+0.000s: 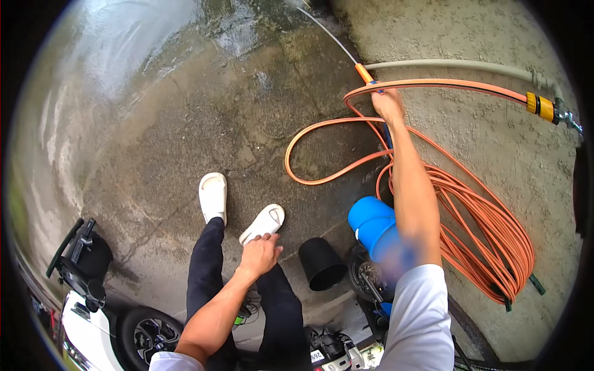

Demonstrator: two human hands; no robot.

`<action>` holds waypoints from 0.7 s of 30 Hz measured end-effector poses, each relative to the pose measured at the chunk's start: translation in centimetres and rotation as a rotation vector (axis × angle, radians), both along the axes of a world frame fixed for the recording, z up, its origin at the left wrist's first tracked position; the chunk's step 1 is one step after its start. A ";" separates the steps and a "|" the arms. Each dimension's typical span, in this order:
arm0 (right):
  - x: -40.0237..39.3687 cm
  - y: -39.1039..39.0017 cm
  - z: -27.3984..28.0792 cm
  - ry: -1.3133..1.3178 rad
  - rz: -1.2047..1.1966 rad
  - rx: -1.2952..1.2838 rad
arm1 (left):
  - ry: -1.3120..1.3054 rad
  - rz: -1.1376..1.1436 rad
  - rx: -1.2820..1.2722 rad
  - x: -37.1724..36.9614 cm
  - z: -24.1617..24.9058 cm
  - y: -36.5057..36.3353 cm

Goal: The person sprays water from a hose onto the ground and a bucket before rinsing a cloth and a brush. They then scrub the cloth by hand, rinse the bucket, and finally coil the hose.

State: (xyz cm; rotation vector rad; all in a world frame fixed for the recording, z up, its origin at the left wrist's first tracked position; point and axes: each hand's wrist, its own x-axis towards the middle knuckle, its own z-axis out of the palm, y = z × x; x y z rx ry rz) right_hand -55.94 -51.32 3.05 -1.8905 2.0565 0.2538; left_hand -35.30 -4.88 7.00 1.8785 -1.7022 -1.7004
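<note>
My right hand (pixel 388 105) is wrapped round an orange and blue spray nozzle (pixel 365 74) at the top centre-right. A thin jet of water (pixel 328 34) shoots from its tip toward the upper left. An orange hose (pixel 451 83) crosses over by this hand, and one loop of it hangs to the left. My left hand (pixel 261 253) is in front of my leg, near a white slipper, its fingers loosely curled and their tips partly hidden. Whether it holds anything does not show.
Coiled hose (pixel 489 229) hangs by the wall at right, below a yellow connector (pixel 539 107). Blue buckets (pixel 371 219) and a black bucket (pixel 322 264) stand below centre. A motorbike wheel (pixel 366 274) is beside them. Lower left is a white vehicle (pixel 90 331). The concrete floor (pixel 154 136) is wet.
</note>
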 end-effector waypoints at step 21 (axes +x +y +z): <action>1.1 1.3 1.0 -0.124 0.029 0.044 | -0.012 -0.020 -0.030 -0.2 -0.5 0.5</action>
